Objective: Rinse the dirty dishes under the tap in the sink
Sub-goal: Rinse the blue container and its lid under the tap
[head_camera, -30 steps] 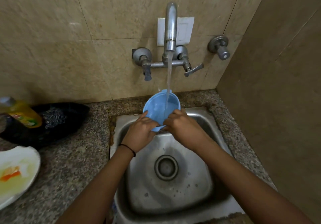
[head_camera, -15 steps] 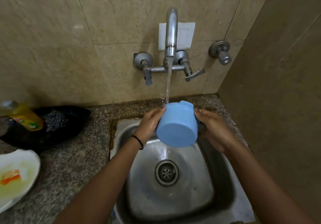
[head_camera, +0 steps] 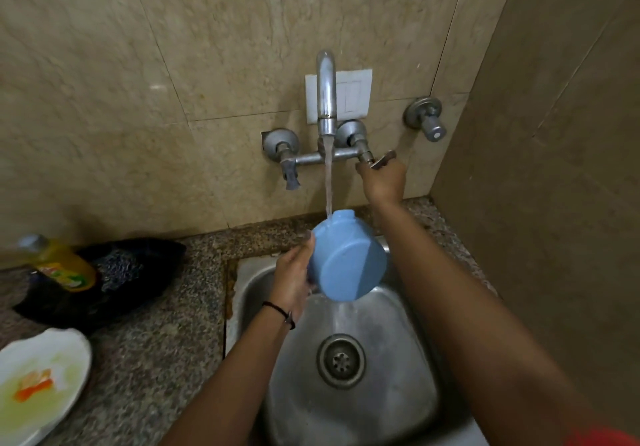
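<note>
A blue plastic cup [head_camera: 348,260] is tipped with its flat bottom towards me, and my left hand [head_camera: 294,274] grips its left side over the steel sink [head_camera: 408,376]. Water runs from the tap spout [head_camera: 326,92] onto the cup's upper edge and spills down into the basin. My right hand [head_camera: 382,179] is raised to the wall and closed around the tap's right lever handle [head_camera: 382,160]. A dirty white plate [head_camera: 69,352] with yellow and orange food remains lies on the counter at the lower left.
A yellow dish soap bottle [head_camera: 60,265] lies on a dark bag [head_camera: 131,272] on the speckled granite counter [head_camera: 156,359]. A second wall valve [head_camera: 427,118] sits right of the tap. Tiled walls close in behind and to the right. The drain [head_camera: 341,361] is in mid-basin.
My right hand let go of the cup and rose to the tap's right lever. The left hand alone now holds the cup, which has been turned from mouth-up to bottom towards me.
</note>
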{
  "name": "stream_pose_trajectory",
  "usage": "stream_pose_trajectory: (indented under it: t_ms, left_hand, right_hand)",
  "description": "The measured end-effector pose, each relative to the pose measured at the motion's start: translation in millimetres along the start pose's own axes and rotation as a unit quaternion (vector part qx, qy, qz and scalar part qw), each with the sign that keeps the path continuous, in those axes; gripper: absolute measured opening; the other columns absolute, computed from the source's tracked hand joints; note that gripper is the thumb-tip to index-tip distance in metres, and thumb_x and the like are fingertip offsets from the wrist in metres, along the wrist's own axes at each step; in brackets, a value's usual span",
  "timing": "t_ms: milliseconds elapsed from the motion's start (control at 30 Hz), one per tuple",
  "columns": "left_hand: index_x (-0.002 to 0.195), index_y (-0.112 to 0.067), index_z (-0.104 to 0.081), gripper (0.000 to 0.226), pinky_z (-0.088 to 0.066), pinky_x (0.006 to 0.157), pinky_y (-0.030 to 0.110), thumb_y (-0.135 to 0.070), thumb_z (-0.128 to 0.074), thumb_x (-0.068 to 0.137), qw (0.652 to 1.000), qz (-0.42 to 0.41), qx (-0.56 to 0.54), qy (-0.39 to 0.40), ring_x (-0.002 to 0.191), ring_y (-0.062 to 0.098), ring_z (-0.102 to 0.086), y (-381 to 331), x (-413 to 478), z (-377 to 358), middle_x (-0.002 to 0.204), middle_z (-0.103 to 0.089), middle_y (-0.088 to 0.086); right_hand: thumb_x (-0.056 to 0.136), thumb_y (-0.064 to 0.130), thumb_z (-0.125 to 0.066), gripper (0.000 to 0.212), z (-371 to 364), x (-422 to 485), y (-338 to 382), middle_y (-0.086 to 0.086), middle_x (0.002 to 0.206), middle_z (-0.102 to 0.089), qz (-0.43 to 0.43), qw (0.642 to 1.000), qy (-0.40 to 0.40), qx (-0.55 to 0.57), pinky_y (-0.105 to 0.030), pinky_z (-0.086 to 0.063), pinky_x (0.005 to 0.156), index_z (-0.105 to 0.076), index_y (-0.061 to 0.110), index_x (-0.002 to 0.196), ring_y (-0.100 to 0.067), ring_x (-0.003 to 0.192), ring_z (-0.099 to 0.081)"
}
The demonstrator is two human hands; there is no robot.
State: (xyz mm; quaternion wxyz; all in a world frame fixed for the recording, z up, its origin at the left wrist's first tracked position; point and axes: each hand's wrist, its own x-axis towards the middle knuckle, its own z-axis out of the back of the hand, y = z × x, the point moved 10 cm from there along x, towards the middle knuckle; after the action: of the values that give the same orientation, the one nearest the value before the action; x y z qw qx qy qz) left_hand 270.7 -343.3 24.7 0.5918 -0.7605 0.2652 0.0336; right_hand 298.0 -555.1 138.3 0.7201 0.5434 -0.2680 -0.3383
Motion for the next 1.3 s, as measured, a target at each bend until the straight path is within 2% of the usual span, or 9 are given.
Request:
stream_pose_trajectory:
  t_ms: [100,367,433,533,633,867,967,1100,1300]
  left_hand:
    - [0.116,-0.014,-0.064,0.044,-0.053,0.086,0.051,-0.048,-0.053,0.089,1.000,0.009,0.010,-0.009,0.095,0.029,-0.067,2.9,-2.2,8.3,0.110,-0.070,0.016]
    - [0.115,-0.017,-0.064,0.044,-0.055,0.079,0.043,-0.050,-0.051,0.090,1.000,0.011,-0.007,-0.002,0.093,0.026,-0.069,8.3,-9.7,14.4,0.107,-0.072,0.013]
    - [0.119,-0.016,-0.063,0.048,-0.055,0.080,0.044,-0.051,-0.051,0.089,1.000,0.012,-0.021,-0.002,0.095,0.027,-0.068,8.7,-12.9,16.1,0.110,-0.071,0.014]
    - [0.122,-0.016,-0.061,0.047,-0.055,0.079,0.044,-0.050,-0.047,0.092,0.998,0.027,-0.048,-0.012,0.096,0.027,-0.067,14.1,-18.2,22.6,0.111,-0.070,0.012]
    - [0.121,-0.018,-0.061,0.049,-0.056,0.078,0.044,-0.055,-0.044,0.092,0.996,0.054,-0.069,-0.014,0.097,0.028,-0.066,24.5,-27.1,25.2,0.110,-0.070,0.010]
    - [0.117,-0.021,-0.066,0.074,-0.057,0.080,0.046,-0.076,-0.044,0.072,0.995,0.093,-0.043,-0.010,0.100,0.033,-0.067,67.6,-63.7,31.0,0.108,-0.071,0.016]
    - [0.122,-0.018,-0.062,0.054,-0.057,0.084,0.045,-0.054,-0.053,0.082,0.995,0.079,-0.060,0.022,0.104,0.027,-0.068,88.5,-86.4,27.5,0.112,-0.072,0.009]
    - [0.112,-0.014,-0.064,0.025,-0.060,0.068,0.033,-0.012,-0.065,0.087,0.996,0.080,-0.037,0.008,0.084,0.016,-0.073,113.6,-113.8,34.6,0.093,-0.076,-0.002]
    - [0.124,-0.014,-0.058,0.044,-0.056,0.087,0.044,-0.011,-0.071,0.082,0.994,0.056,-0.092,-0.007,0.109,0.027,-0.065,93.8,-121.9,55.9,0.119,-0.068,0.007]
  right_hand:
    - [0.091,0.006,-0.049,0.023,-4.2,-7.6,8.6,-0.009,0.101,-0.065,0.077,0.989,-0.030,-0.119,-0.026,-0.040,0.072,-0.056,0.009,0.113,-0.024,0.089,-0.059]
    - [0.094,0.020,-0.050,0.046,-11.9,-3.9,-4.2,-0.014,0.118,-0.061,0.131,0.953,0.002,-0.272,-0.042,-0.050,0.084,-0.036,0.015,0.138,-0.033,0.108,-0.058]
    - [0.096,0.029,-0.048,0.052,-15.1,-13.4,-28.3,-0.019,0.128,-0.056,0.074,0.961,0.066,-0.259,-0.043,-0.046,0.092,-0.033,0.008,0.141,-0.035,0.116,-0.053]
    - [0.097,0.049,-0.038,0.053,-20.0,-57.7,-81.0,-0.022,0.112,-0.064,-0.088,0.965,0.205,-0.136,-0.038,-0.045,0.086,-0.063,0.004,0.108,-0.034,0.105,-0.061]
    - [0.088,0.069,-0.033,0.064,-16.7,-129.4,-122.3,-0.015,0.100,-0.070,-0.283,0.909,0.298,0.070,-0.041,-0.056,0.072,-0.066,0.017,0.104,-0.029,0.083,-0.067]
    - [0.085,0.053,-0.057,0.041,12.3,-193.7,-143.0,-0.008,0.112,-0.065,-0.229,0.893,0.355,0.157,-0.046,-0.057,0.079,-0.061,0.029,0.118,-0.026,0.106,-0.062]
    - [0.075,0.039,-0.074,0.053,18.4,-217.7,-168.1,-0.007,0.116,-0.066,-0.260,0.881,0.367,0.147,-0.042,-0.057,0.075,-0.058,0.020,0.122,-0.028,0.104,-0.065]
    - [0.068,0.032,-0.081,0.060,29.9,-241.4,-205.9,-0.013,0.118,-0.063,-0.319,0.874,0.344,0.128,-0.048,-0.058,0.075,-0.059,0.012,0.121,-0.036,0.102,-0.065]
    - [0.073,0.025,-0.078,0.062,34.2,-246.0,-166.7,-0.001,0.124,-0.061,-0.213,0.922,0.283,0.156,-0.041,-0.059,0.071,-0.050,0.027,0.129,-0.023,0.105,-0.063]
